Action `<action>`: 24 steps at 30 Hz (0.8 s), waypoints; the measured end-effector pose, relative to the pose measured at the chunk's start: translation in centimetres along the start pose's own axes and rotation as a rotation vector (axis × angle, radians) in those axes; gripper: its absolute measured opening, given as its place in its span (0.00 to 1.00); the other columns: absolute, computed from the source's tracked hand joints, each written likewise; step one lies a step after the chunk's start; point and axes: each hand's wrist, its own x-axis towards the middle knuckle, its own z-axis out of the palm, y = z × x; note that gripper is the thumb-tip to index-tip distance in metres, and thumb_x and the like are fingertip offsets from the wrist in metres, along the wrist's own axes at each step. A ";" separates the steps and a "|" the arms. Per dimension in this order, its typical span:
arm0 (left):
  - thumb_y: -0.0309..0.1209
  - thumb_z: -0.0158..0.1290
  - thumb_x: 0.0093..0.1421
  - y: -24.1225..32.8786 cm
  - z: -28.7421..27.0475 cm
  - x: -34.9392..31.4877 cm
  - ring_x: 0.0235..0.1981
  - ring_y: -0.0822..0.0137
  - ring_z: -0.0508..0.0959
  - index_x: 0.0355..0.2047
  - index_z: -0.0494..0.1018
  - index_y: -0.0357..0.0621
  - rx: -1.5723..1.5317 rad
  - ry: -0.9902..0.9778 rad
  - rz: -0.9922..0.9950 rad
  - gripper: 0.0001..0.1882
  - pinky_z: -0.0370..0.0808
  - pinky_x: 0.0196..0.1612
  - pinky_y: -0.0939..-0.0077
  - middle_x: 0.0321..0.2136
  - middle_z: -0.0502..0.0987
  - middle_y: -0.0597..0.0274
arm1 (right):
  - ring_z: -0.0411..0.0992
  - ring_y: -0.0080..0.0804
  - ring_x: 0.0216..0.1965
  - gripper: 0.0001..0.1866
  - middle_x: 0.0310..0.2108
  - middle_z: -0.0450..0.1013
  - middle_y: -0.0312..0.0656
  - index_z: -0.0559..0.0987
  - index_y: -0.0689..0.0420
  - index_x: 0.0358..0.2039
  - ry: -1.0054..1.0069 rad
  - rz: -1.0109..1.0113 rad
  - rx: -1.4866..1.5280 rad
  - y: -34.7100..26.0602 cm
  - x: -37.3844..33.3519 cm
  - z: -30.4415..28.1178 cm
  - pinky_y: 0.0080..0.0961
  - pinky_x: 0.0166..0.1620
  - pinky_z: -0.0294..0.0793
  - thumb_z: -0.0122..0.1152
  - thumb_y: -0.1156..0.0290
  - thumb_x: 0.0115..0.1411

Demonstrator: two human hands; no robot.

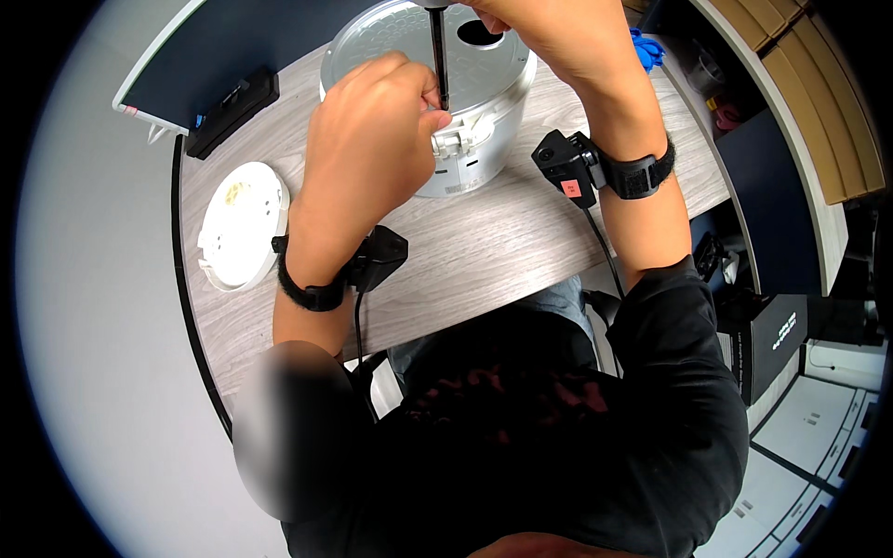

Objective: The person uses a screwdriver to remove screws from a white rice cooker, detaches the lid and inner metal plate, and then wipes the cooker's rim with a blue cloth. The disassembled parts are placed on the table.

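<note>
A white, bucket-shaped appliance housing (507, 102) stands at the far side of the table, with a grey round top that has a dark round hole. A screwdriver (439, 56) with a black shaft points straight down at the housing's near rim, above a white latch-like part (456, 141). My left hand (377, 130) is closed in a pinch beside the screwdriver's tip; whatever is between the fingertips is too small to name. My right hand (521, 23) is curled at the upper edge by the screwdriver's handle, and appears to grip it; most of its fingers are out of view.
A white round cover (244, 228) lies on the wood-grain table (465, 270) at left. Behind it are a black box (233, 112) and a white-framed panel. Shelves with cardboard boxes (805, 93) and blue gloves (646, 51) stand at right. Cabled black cameras are strapped to both wrists.
</note>
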 end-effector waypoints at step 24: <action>0.21 0.60 0.54 -1.0 -0.5 0.2 0.30 0.57 0.74 0.31 0.73 0.36 -0.086 -0.106 0.043 0.07 0.71 0.34 0.67 0.27 0.73 0.55 | 0.75 0.14 0.34 0.22 0.40 0.78 0.39 0.74 0.67 0.54 -0.022 -0.019 0.110 0.5 0.4 -0.8 0.10 0.35 0.76 0.67 0.81 0.58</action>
